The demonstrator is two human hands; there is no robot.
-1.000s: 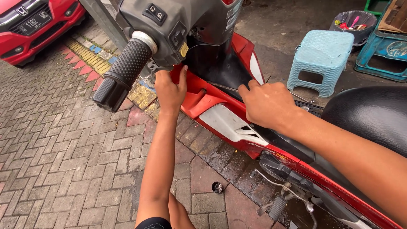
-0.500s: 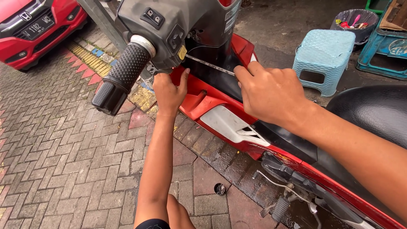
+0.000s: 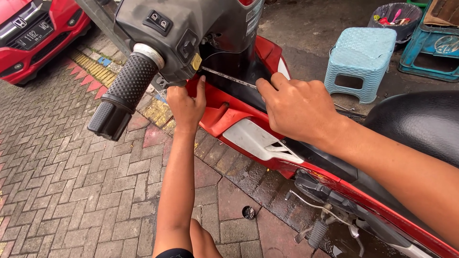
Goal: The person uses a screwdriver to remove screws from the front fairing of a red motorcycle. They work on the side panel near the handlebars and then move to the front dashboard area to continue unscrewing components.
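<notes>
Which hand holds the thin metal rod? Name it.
The right hand: its fingers pinch one end of the thin metal rod over the black inner panel. The left hand only grips the edge of the red body panel.

Left hand [image 3: 185, 106] grips the red panel [image 3: 217, 107] edge under the handlebar grip [image 3: 125, 91]; right hand [image 3: 299, 109] pinches a thin rod [image 3: 228, 77].

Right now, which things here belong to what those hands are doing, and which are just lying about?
In hand:
left hand on the scooter's red panel
right hand pinching a thin metal rod

Lying about:
pale blue plastic stool
red car
blue crate
bin of oddments
small dark cap on the paving
</notes>
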